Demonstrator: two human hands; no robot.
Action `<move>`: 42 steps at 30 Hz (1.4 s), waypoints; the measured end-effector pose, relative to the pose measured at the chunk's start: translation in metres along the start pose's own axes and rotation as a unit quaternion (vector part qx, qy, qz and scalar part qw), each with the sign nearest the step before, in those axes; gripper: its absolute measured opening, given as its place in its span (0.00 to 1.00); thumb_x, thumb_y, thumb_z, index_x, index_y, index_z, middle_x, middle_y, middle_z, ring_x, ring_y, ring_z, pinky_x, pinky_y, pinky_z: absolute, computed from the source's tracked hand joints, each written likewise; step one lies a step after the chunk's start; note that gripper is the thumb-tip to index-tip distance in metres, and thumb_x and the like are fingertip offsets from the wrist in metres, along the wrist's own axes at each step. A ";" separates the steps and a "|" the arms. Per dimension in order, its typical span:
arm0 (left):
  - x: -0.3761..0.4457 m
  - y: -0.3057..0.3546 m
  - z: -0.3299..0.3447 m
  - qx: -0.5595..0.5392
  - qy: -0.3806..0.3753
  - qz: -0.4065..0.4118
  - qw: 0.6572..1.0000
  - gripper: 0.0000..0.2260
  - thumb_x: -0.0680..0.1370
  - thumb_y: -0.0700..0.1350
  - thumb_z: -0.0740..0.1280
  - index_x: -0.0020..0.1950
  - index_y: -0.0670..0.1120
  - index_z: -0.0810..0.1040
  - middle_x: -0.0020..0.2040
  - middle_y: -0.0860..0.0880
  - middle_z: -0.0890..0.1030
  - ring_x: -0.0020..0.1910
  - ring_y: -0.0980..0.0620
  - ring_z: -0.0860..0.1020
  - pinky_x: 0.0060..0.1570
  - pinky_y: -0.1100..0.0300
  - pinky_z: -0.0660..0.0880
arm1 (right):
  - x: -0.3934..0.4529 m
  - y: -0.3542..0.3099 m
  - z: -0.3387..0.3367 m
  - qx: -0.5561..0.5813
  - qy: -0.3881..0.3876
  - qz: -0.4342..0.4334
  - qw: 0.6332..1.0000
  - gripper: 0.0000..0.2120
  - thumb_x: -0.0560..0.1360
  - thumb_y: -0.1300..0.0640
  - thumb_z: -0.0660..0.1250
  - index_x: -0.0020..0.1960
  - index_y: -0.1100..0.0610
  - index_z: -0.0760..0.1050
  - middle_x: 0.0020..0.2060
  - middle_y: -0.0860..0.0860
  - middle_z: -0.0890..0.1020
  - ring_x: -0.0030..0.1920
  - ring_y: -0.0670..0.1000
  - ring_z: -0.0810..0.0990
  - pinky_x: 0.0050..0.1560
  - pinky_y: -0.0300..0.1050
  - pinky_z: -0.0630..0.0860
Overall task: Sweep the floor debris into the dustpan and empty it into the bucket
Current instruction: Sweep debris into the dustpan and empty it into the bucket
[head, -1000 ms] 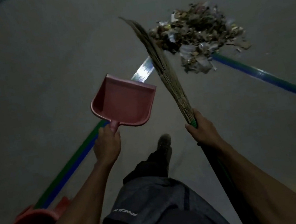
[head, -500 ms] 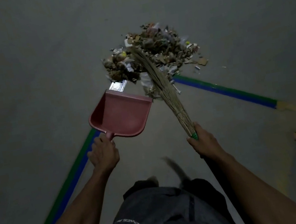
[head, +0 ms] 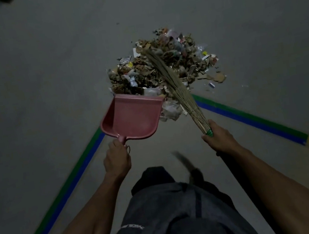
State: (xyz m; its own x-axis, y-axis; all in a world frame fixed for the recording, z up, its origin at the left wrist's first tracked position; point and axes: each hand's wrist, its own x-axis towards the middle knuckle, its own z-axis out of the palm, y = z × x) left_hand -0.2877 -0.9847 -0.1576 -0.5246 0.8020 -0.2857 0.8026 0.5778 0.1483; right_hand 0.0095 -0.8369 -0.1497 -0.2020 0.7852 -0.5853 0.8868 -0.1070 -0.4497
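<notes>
Closing on the debris pile (head: 163, 64), the pink dustpan (head: 131, 118), gripped at its handle by the left hand (head: 116, 157), now meets the pile's near edge, while the right hand (head: 218, 137) clamps the broom (head: 178, 91), bristles laid across it; sweeping in looks imminent, the bucket out of view.

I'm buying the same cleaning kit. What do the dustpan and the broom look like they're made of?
The dustpan looks like moulded plastic: even pink colour, smooth matte surface, rounded one-piece rim and handle. The broom looks like a bundle of thin dry plant sticks or stiff grass, tan and straw-like, bound with a green band where the right hand grips it. The dim light leaves the exact fibre open.
</notes>
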 end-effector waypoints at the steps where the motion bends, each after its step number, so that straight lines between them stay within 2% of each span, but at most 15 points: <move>1: 0.005 0.012 -0.001 0.004 -0.003 -0.005 1.000 0.13 0.81 0.44 0.59 0.61 0.36 0.68 0.55 0.39 0.73 0.50 0.41 0.75 0.40 0.50 0.69 | 0.011 0.001 -0.015 -0.011 -0.007 -0.004 1.000 0.35 0.79 0.48 0.63 0.80 0.49 0.49 0.69 0.57 0.72 0.52 0.61 0.79 0.45 0.56 0.82; 4: 0.019 0.042 -0.001 -0.007 -0.005 -0.019 1.000 0.14 0.82 0.44 0.58 0.62 0.35 0.69 0.55 0.38 0.74 0.50 0.40 0.75 0.41 0.50 0.70 | 0.044 0.002 -0.050 -0.018 -0.033 -0.015 0.999 0.35 0.79 0.49 0.63 0.80 0.48 0.49 0.70 0.56 0.70 0.46 0.58 0.79 0.33 0.51 0.82; 6: 0.032 0.060 0.001 -0.017 -0.002 -0.035 0.999 0.14 0.82 0.44 0.59 0.62 0.35 0.69 0.55 0.38 0.74 0.49 0.40 0.75 0.38 0.52 0.68 | 0.067 -0.003 -0.067 -0.029 -0.042 -0.023 0.998 0.36 0.79 0.49 0.63 0.80 0.48 0.48 0.72 0.56 0.68 0.43 0.56 0.78 0.28 0.49 0.81; 10: 0.069 0.087 0.009 -0.044 -0.012 -0.073 0.996 0.21 0.81 0.44 0.61 0.71 0.36 0.63 0.57 0.37 0.73 0.50 0.39 0.76 0.39 0.50 0.70 | 0.115 -0.023 -0.093 -0.047 -0.069 -0.037 0.996 0.35 0.80 0.50 0.63 0.80 0.50 0.47 0.72 0.56 0.68 0.44 0.57 0.80 0.34 0.54 0.83; 14: 0.117 0.110 0.019 -0.084 -0.012 -0.104 0.991 0.23 0.83 0.45 0.56 0.76 0.39 0.56 0.56 0.36 0.73 0.49 0.38 0.75 0.39 0.50 0.69 | 0.172 -0.044 -0.120 -0.084 -0.101 -0.065 0.989 0.33 0.80 0.49 0.61 0.80 0.53 0.49 0.71 0.58 0.70 0.56 0.60 0.78 0.52 0.61 0.80; 16: 0.140 0.120 0.022 -0.103 -0.017 -0.111 0.988 0.23 0.84 0.45 0.54 0.78 0.42 0.53 0.56 0.36 0.72 0.48 0.39 0.74 0.40 0.50 0.69 | 0.202 -0.053 -0.133 -0.095 -0.111 -0.065 0.987 0.33 0.81 0.48 0.61 0.80 0.53 0.49 0.71 0.58 0.70 0.59 0.61 0.77 0.55 0.63 0.78; 18: 0.160 0.129 0.020 -0.131 -0.038 -0.130 0.982 0.24 0.84 0.45 0.53 0.79 0.47 0.49 0.57 0.36 0.70 0.48 0.39 0.74 0.44 0.48 0.72 | 0.227 -0.064 -0.148 -0.115 -0.121 -0.070 0.983 0.33 0.81 0.49 0.61 0.80 0.53 0.49 0.73 0.57 0.68 0.60 0.62 0.77 0.55 0.61 0.78; 21: 0.186 0.140 0.014 -0.152 -0.049 -0.157 0.975 0.25 0.84 0.45 0.51 0.80 0.50 0.46 0.58 0.37 0.69 0.49 0.39 0.73 0.49 0.47 0.72 | 0.263 -0.079 -0.165 -0.125 -0.114 -0.102 0.980 0.28 0.80 0.52 0.62 0.76 0.56 0.57 0.67 0.59 0.72 0.55 0.60 0.77 0.48 0.53 0.76; 24: 0.208 0.150 0.008 -0.163 -0.051 -0.178 0.969 0.24 0.84 0.45 0.51 0.80 0.49 0.49 0.58 0.36 0.69 0.49 0.38 0.73 0.49 0.46 0.73 | 0.296 -0.095 -0.179 -0.135 -0.125 -0.115 0.976 0.26 0.79 0.54 0.63 0.74 0.57 0.60 0.66 0.60 0.74 0.57 0.59 0.76 0.49 0.46 0.68; 28: 0.229 0.166 0.003 -0.172 -0.039 -0.211 0.961 0.21 0.83 0.43 0.53 0.76 0.47 0.57 0.53 0.36 0.70 0.44 0.39 0.74 0.43 0.49 0.72 | 0.333 -0.115 -0.190 -0.149 -0.151 -0.130 0.969 0.24 0.78 0.55 0.62 0.72 0.55 0.62 0.56 0.58 0.78 0.42 0.54 0.75 0.41 0.47 0.70; 30: 0.234 0.176 0.004 -0.176 -0.032 -0.239 0.954 0.18 0.83 0.42 0.54 0.73 0.47 0.61 0.49 0.38 0.69 0.40 0.40 0.73 0.40 0.50 0.71 | 0.353 -0.123 -0.194 -0.160 -0.161 -0.146 0.963 0.21 0.78 0.56 0.63 0.69 0.55 0.64 0.51 0.58 0.78 0.38 0.51 0.73 0.37 0.45 0.68; 33: 0.240 0.194 0.007 -0.184 -0.026 -0.283 0.941 0.15 0.82 0.42 0.55 0.70 0.47 0.63 0.45 0.42 0.66 0.37 0.45 0.69 0.38 0.52 0.68 | 0.385 -0.130 -0.201 -0.190 -0.181 -0.175 0.949 0.22 0.77 0.55 0.64 0.69 0.55 0.65 0.51 0.56 0.78 0.42 0.54 0.72 0.40 0.44 0.66; 37: 0.240 0.222 0.017 -0.187 -0.016 -0.346 0.919 0.16 0.82 0.41 0.56 0.70 0.46 0.65 0.47 0.39 0.70 0.38 0.44 0.70 0.38 0.51 0.69 | 0.424 -0.136 -0.210 -0.239 -0.225 -0.221 0.918 0.18 0.76 0.53 0.67 0.63 0.57 0.68 0.51 0.59 0.79 0.44 0.57 0.76 0.39 0.44 0.66; 39: 0.239 0.237 0.022 -0.191 -0.006 -0.379 0.906 0.14 0.82 0.41 0.56 0.68 0.46 0.66 0.48 0.40 0.70 0.38 0.45 0.68 0.39 0.52 0.67 | 0.442 -0.137 -0.212 -0.261 -0.239 -0.240 0.904 0.19 0.76 0.53 0.68 0.63 0.57 0.69 0.52 0.59 0.79 0.49 0.60 0.79 0.41 0.44 0.67; 42: 0.234 0.262 0.030 -0.207 -0.001 -0.435 0.876 0.14 0.82 0.42 0.55 0.67 0.45 0.67 0.50 0.37 0.71 0.38 0.45 0.67 0.39 0.52 0.68 | 0.464 -0.134 -0.208 -0.309 -0.262 -0.269 0.874 0.18 0.76 0.52 0.67 0.62 0.58 0.69 0.53 0.60 0.80 0.50 0.60 0.80 0.41 0.45 0.68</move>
State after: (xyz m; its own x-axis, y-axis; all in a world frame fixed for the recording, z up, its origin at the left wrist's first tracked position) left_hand -0.1918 -0.6501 -0.2146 -0.8858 0.0302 -0.4631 -0.0730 0.9764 0.2033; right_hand -0.1170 -0.3314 -0.2211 -0.6786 0.2156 -0.7021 0.6267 0.6685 -0.4004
